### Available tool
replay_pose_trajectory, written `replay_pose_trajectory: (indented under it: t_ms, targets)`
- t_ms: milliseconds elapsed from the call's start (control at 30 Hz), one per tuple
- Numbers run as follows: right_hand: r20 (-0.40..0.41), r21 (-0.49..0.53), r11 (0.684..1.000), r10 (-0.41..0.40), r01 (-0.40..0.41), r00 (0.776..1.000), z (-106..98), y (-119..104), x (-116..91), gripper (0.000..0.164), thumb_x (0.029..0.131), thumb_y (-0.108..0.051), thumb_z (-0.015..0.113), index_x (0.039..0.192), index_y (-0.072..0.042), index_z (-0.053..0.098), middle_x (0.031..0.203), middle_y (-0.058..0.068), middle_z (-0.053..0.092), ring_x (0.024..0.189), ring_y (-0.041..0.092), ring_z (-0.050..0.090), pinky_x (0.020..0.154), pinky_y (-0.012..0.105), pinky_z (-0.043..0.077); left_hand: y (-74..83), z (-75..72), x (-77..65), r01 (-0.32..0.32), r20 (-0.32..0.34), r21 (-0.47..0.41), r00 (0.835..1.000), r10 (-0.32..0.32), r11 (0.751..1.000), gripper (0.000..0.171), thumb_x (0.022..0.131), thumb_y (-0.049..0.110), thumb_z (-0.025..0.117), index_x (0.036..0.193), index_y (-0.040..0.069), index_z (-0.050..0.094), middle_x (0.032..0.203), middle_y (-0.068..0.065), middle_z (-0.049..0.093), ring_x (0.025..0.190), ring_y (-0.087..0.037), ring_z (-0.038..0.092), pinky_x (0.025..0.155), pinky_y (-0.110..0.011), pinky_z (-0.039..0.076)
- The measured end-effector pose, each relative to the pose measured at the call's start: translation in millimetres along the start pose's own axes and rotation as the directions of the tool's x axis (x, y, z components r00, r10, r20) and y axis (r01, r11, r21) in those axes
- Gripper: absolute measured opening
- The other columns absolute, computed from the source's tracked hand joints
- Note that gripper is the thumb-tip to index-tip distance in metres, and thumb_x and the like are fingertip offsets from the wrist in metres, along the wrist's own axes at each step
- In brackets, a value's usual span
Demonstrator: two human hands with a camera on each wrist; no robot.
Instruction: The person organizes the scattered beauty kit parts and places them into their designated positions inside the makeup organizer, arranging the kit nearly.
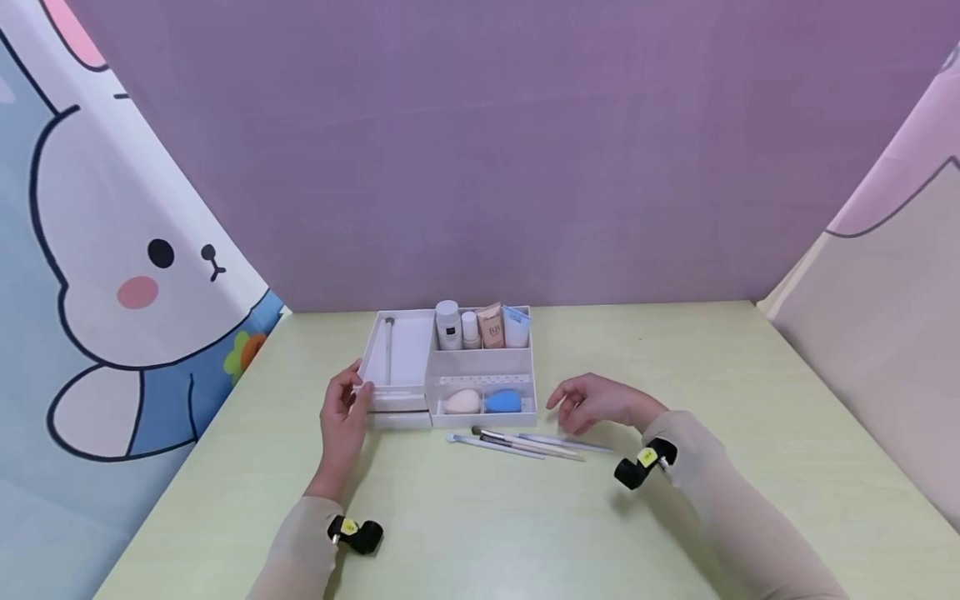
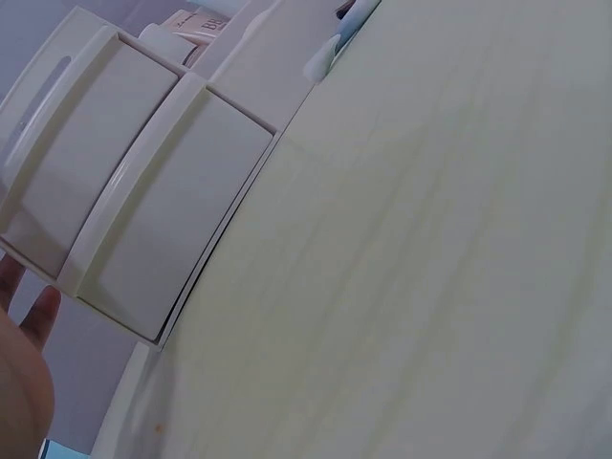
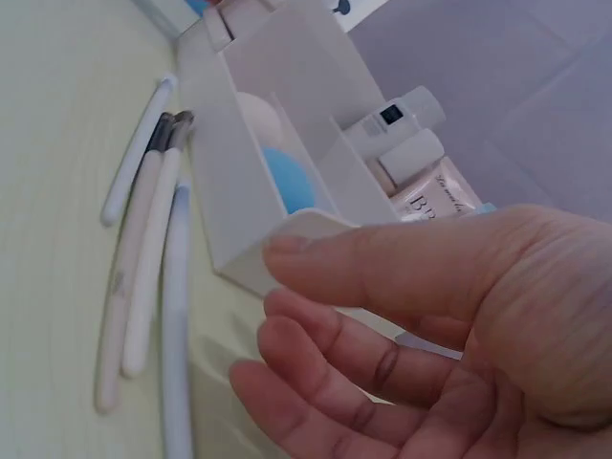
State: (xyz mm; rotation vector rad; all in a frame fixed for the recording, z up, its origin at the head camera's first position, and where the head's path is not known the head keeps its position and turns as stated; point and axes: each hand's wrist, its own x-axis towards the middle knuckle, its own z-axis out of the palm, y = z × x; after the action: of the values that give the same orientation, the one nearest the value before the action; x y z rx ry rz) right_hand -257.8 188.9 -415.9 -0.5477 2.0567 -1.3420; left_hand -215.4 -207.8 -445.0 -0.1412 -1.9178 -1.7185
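Nearest, two pale beige sleeves (image 1: 292,550), each with one small black camera (image 1: 366,537) at the wrist. Past these, two hands, well apart from each other. Right hand (image 1: 600,400): raised over the pale table (image 1: 675,358), just right of the white organizer (image 1: 480,362), fingers loosely bent, thumb and fingertips apart, nothing held. Left hand (image 1: 345,417): at the left edge of the white organizer, near its front corner, touching the side with relaxed fingers; cannot tell how firmly.

Between the hands, just in front of the white organizer, four loose makeup brushes (image 3: 153,253), bunched close and nearly parallel: two with dark metal necks, two whitish with a bluish tint.

Behind the brushes, toward the back of the table, the one white organizer: boxy, smooth, upright, open on top. On its left half, two stacked drawers (image 2: 177,206), each with a long lip for a handle; above them, one shallow tray (image 1: 412,350) with a single brush. On its right half, two sponges (image 1: 502,402) in the front compartment, one cream, one blue; in the rear compartment, two white-capped bottles (image 1: 448,327) and two tubes (image 1: 491,327), one beige, one light blue and white.

Farthest, one purple backdrop (image 1: 525,167).
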Motion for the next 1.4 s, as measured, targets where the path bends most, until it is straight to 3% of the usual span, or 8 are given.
replay_pose_trajectory:
  t_ms: [100, 300, 433, 633, 1000, 1100, 1267, 1400]
  targets:
    - [-0.005, -0.047, 0.999, -0.001, 0.001, 1.000, -1.2, 2.9, -2.7, 0.044, 0.073, 0.014, 0.064, 0.117, 0.012, 0.058, 0.087, 0.011, 0.067, 0.075, 0.017, 0.061, 0.067, 0.029, 0.052, -9.2, -0.4, 2.6, 0.012, -0.004, 0.007, 1.000, -0.012, 1.000, 0.012, 0.099, -0.003, 0.054, 0.106, -0.010, 0.048, 0.143, -0.019, 0.051, 0.129, -0.013, 0.046, 0.096, -0.015, 0.038]
    - [-0.024, -0.082, 0.996, 0.037, -0.039, 0.999, 2.6, 3.6, -8.4, 0.049, 0.065, 0.019, 0.068, 0.112, 0.007, 0.063, 0.087, 0.017, 0.066, 0.064, 0.015, 0.054, 0.055, 0.025, 0.044, -9.4, -0.4, 2.9, 0.019, -0.005, 0.021, 1.000, -0.019, 1.000, 0.011, 0.100, 0.001, 0.055, 0.105, -0.007, 0.047, 0.144, -0.015, 0.052, 0.132, -0.019, 0.045, 0.098, -0.016, 0.038]
    - [-0.045, -0.115, 0.992, 0.046, -0.051, 0.998, 6.9, 4.2, -11.9, 0.047, 0.065, 0.019, 0.074, 0.109, 0.004, 0.065, 0.086, 0.015, 0.066, 0.059, 0.013, 0.050, 0.051, 0.023, 0.042, -9.2, -0.1, 2.2, 0.024, -0.007, 0.018, 1.000, -0.024, 1.000, 0.012, 0.100, 0.001, 0.055, 0.105, -0.007, 0.047, 0.144, -0.016, 0.052, 0.132, -0.020, 0.045, 0.097, -0.016, 0.038]
    - [-0.058, -0.227, 0.973, 0.018, -0.031, 0.998, 14.7, 6.1, -14.7, 0.052, 0.059, 0.025, 0.067, 0.105, 0.000, 0.065, 0.077, 0.009, 0.061, 0.051, 0.011, 0.044, 0.047, 0.022, 0.038, -8.6, 0.1, 1.5, 0.043, -0.013, 0.014, 0.999, -0.043, 0.999, 0.012, 0.100, -0.001, 0.055, 0.105, -0.008, 0.048, 0.144, -0.015, 0.052, 0.132, -0.020, 0.045, 0.096, -0.016, 0.039]
    - [-0.078, -0.455, 0.889, 0.020, -0.053, 0.997, 25.8, -6.3, -15.3, 0.057, 0.063, 0.029, 0.056, 0.099, -0.014, 0.065, 0.066, 0.000, 0.053, 0.044, 0.010, 0.040, 0.042, 0.020, 0.033, 24.4, 3.2, -4.7, 0.032, 0.004, 0.034, 0.999, -0.032, 0.999, 0.012, 0.099, -0.006, 0.052, 0.104, -0.014, 0.046, 0.142, -0.026, 0.049, 0.127, -0.014, 0.047, 0.095, -0.015, 0.038]
    - [-0.058, -0.481, 0.875, 0.020, -0.046, 0.998, 26.1, -9.0, -15.4, 0.057, 0.065, 0.028, 0.053, 0.099, -0.016, 0.064, 0.067, 0.000, 0.052, 0.043, 0.009, 0.040, 0.042, 0.019, 0.033, 15.9, 2.0, -3.2, 0.028, 0.000, 0.034, 1.000, -0.028, 0.999, 0.013, 0.099, -0.006, 0.052, 0.105, -0.014, 0.045, 0.143, -0.027, 0.048, 0.127, -0.013, 0.047, 0.095, -0.015, 0.038]
    - [-0.035, -0.494, 0.869, 0.007, -0.023, 0.999, 26.4, -9.2, -15.3, 0.054, 0.065, 0.025, 0.052, 0.097, -0.017, 0.063, 0.066, 0.000, 0.052, 0.043, 0.008, 0.040, 0.043, 0.019, 0.034, -6.8, -1.9, 1.4, 0.044, 0.007, 0.032, 0.999, -0.044, 0.999, 0.014, 0.101, 0.002, 0.054, 0.108, -0.008, 0.047, 0.146, -0.014, 0.050, 0.133, -0.018, 0.044, 0.098, -0.016, 0.037]
    - [-0.022, -0.484, 0.875, 0.011, -0.020, 1.000, 25.0, -8.6, -15.4, 0.055, 0.066, 0.025, 0.053, 0.098, -0.017, 0.063, 0.068, 0.001, 0.052, 0.044, 0.008, 0.041, 0.043, 0.019, 0.034, -8.3, -2.6, 1.7, 0.060, 0.017, 0.043, 0.998, -0.061, 0.997, 0.015, 0.102, 0.006, 0.054, 0.109, -0.006, 0.048, 0.146, -0.009, 0.050, 0.135, -0.020, 0.042, 0.100, -0.016, 0.036]
